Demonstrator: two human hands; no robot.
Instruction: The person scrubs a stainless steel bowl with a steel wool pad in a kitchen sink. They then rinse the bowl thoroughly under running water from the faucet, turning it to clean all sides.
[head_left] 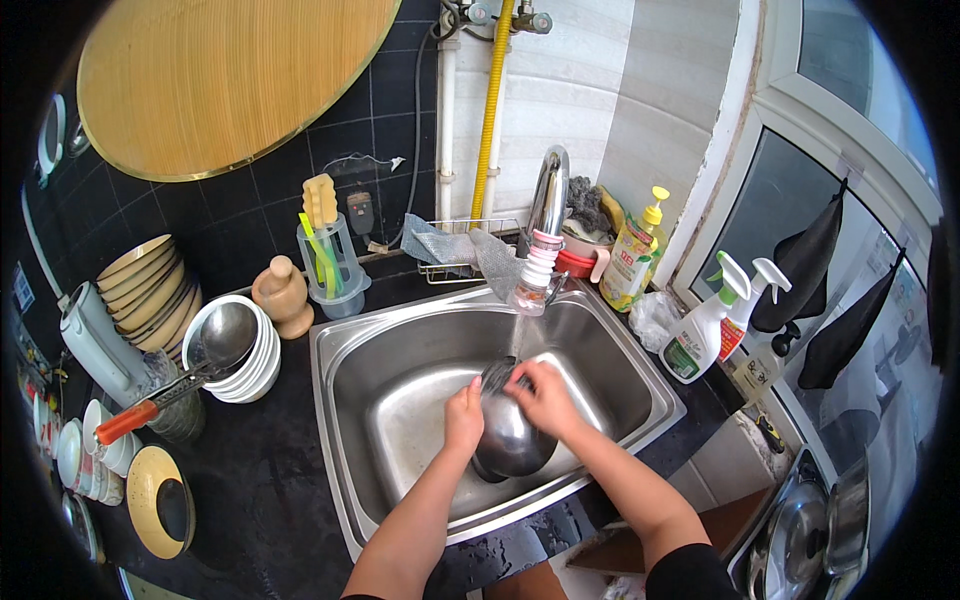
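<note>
Your stainless-steel sink (333,420) is the biggest thing here, with stacked white bowls (262,375) outside its left rim. The chrome faucet (556,190) sends water (517,337) down into it. The rounded metal bowl (516,440) sits in the sink near the front wall, its top just below that stream. Your left hand (463,415) grips its left edge, fingers together; your right hand's (541,398) fingers curl at its top, but what they pinch, I cannot tell. Work on it looks underway, not finished.
</note>
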